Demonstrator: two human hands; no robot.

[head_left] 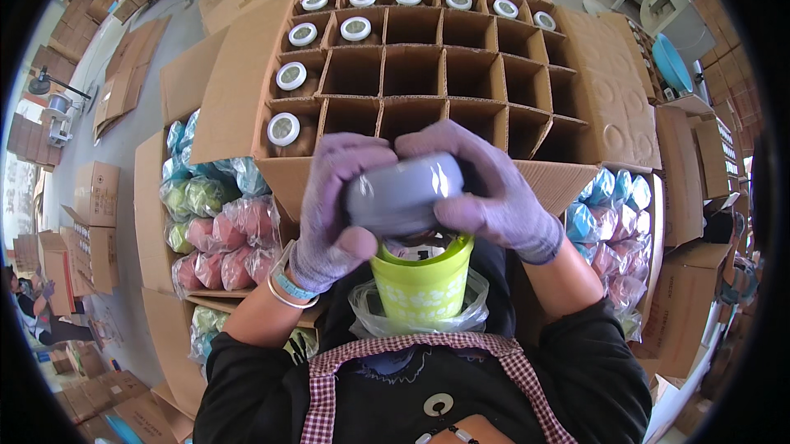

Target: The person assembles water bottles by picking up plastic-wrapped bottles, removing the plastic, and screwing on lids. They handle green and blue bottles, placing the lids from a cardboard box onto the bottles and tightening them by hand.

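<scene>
Both my hands wear lilac knit gloves. My left hand (322,205) and my right hand (494,185) grip a glossy grey round lid-like piece (401,190) from either side. It is tilted and a little blurred, and its underside is hidden. Right below it stands a lime-green tapered bucket (421,289) with a pale flower pattern, close to my body. Clear plastic film (366,312) lies crumpled around the bucket. Something clear shows in its mouth, too little to name.
Ahead stands an open carton (280,172) with cardboard dividers (411,70). White-rimmed round tops (285,129) fill its back row and left column. Boxes of plastic-wrapped blue, green and pink pieces (222,234) sit at left, with similar wrapped pieces (605,226) at right. Another person (49,304) is far left.
</scene>
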